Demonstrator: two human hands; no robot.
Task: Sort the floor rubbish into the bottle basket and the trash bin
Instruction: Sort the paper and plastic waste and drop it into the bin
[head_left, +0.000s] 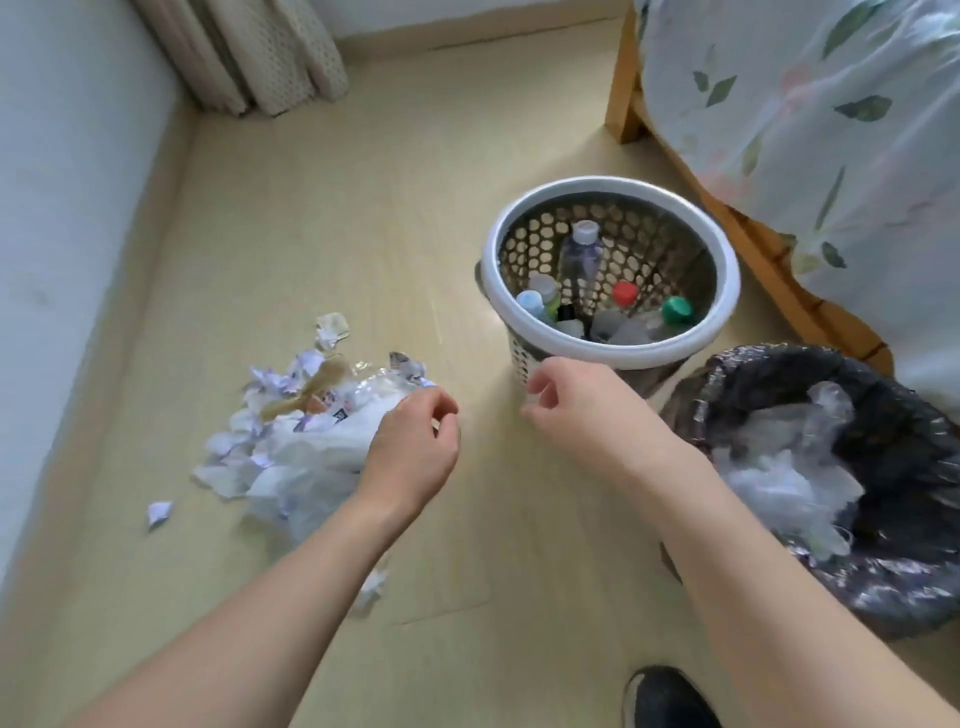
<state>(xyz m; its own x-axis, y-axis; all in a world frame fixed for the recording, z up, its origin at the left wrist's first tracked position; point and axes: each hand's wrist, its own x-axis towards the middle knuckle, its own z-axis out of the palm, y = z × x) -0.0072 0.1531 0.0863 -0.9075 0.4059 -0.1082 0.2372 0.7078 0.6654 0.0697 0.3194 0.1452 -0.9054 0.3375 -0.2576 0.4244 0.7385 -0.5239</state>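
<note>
So the bottle basket (610, 270) at one o'clock holds many bottles, the trash bin (852, 467) at three o'clock holds plastic, and paper rubbish (291, 431) waits at nine o'clock, with the left hand (415, 447) and right hand (576, 405) loosely curled, holding nothing.

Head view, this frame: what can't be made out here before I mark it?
- Left hand: its back hides the fingertips; whether they pinch the rubbish pile is unclear.
- Right hand: fingers curled; too blurred to tell if they hold anything.
- Trash bin: right side cut off by the frame edge.
- Bottle basket: bottle labels too small to read.
</note>
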